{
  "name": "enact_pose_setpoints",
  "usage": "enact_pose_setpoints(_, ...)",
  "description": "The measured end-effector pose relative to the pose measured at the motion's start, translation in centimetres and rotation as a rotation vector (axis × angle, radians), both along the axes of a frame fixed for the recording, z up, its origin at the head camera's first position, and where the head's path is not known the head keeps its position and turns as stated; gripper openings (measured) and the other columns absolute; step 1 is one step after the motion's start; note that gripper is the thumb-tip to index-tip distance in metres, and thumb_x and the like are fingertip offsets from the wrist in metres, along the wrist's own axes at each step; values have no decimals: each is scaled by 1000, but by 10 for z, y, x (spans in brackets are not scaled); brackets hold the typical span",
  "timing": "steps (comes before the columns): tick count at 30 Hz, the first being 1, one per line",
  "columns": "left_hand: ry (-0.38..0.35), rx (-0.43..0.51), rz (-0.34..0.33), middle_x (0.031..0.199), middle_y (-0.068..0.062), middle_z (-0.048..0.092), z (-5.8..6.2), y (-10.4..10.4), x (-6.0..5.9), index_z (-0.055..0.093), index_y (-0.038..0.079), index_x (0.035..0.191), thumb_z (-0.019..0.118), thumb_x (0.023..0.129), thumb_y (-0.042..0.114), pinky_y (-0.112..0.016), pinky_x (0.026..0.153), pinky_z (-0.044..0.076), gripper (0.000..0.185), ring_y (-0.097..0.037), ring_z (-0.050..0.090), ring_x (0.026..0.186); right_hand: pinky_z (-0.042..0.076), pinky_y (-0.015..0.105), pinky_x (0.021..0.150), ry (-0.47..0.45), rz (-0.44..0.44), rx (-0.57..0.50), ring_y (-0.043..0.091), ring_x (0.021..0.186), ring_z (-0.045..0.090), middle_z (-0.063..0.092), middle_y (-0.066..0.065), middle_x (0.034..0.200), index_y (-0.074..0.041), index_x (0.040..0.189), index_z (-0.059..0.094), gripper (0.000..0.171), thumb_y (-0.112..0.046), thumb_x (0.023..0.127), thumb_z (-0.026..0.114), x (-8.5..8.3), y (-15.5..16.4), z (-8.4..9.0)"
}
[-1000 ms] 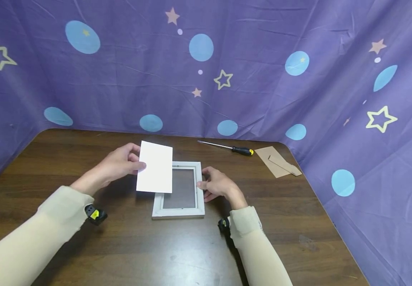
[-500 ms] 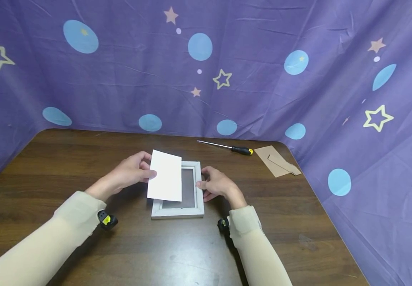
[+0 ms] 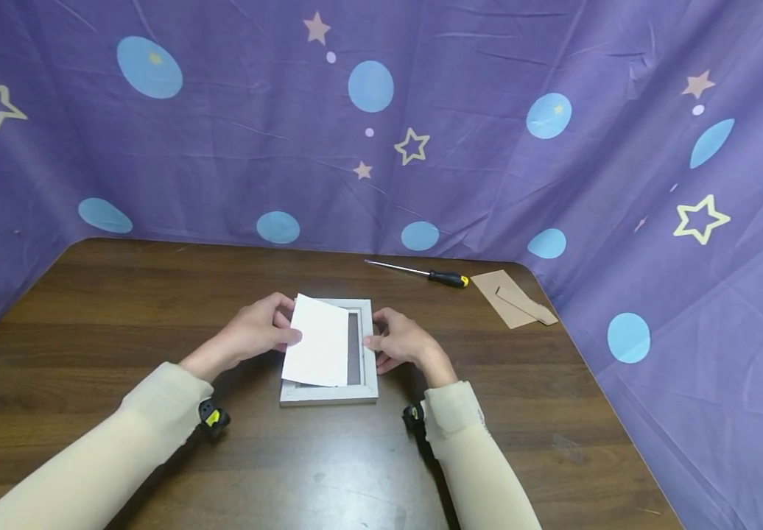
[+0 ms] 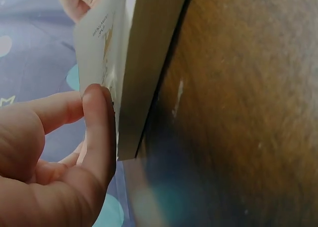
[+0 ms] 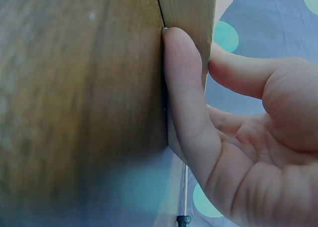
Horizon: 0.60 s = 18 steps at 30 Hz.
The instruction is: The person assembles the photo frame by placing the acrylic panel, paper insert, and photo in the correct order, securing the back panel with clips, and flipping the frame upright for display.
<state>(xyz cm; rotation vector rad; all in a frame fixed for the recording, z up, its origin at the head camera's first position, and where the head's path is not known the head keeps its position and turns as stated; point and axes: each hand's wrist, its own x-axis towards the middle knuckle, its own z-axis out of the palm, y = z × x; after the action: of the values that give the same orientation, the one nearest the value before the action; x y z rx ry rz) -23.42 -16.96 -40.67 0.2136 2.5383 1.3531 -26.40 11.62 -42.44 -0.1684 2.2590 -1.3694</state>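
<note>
Pinched at its left edge by my left hand [image 3: 258,327], a white card [image 3: 320,342] slants over a white picture frame [image 3: 330,397]. The left wrist view shows small print and a picture on the underside of the card [image 4: 92,48], with the thumb on one face and fingers on the other. The frame lies on the table; a strip of its dark grey inside shows right of the card. My right hand [image 3: 404,342] holds the frame's right side, thumb on top. In the right wrist view, one finger lies along the outer side of the frame [image 5: 191,13].
A screwdriver [image 3: 448,279] with a black and yellow handle lies at the back of the brown wooden table [image 3: 156,294]. To its right is a brown backing board [image 3: 504,302] with a stand leg. A purple curtain [image 3: 474,184] hangs behind.
My left hand has brought the card right and down, from beside the frame to over most of its opening. The right hand has stayed at the frame's right side.
</note>
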Motion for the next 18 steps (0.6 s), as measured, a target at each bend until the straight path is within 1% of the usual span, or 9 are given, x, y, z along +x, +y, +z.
enact_pose_setpoints(4,33,-44,14,102,-17,71,-2,4,0,47,-7,145,77,96,13,-42,82,66,61,-21,74,81,68,41,67,-3,-4,-6,29,74,71,57,24,116,-2,156,40,58,-10,105,67,0,0,0)
enact_pose_setpoints(8,70,-110,33,96,-14,70,-4,9,-1,47,-6,145,77,95,14,-37,75,62,61,-19,70,76,68,41,66,-5,-9,-7,29,73,71,57,24,116,-2,156,41,58,-10,105,67,-1,0,-2)
enact_pose_setpoints(11,91,-152,41,92,-13,70,-5,12,-1,45,-5,148,75,96,13,-34,70,57,63,-20,67,73,68,41,66,-10,-13,-6,29,73,71,57,23,116,-3,155,41,58,-10,105,67,-1,0,-2)
enact_pose_setpoints(14,106,-174,42,90,-11,70,-6,15,-1,41,-4,151,74,96,11,-32,68,54,66,-20,65,71,68,41,66,-10,-17,-2,29,73,70,58,23,115,-3,155,42,57,-11,104,68,-2,-1,-2)
enact_pose_setpoints(18,133,-193,39,87,-11,69,-7,19,0,38,-5,153,73,95,9,-32,63,53,69,-20,64,69,68,41,66,-5,-16,7,29,73,70,58,23,114,-4,155,42,57,-12,105,68,-2,0,-2)
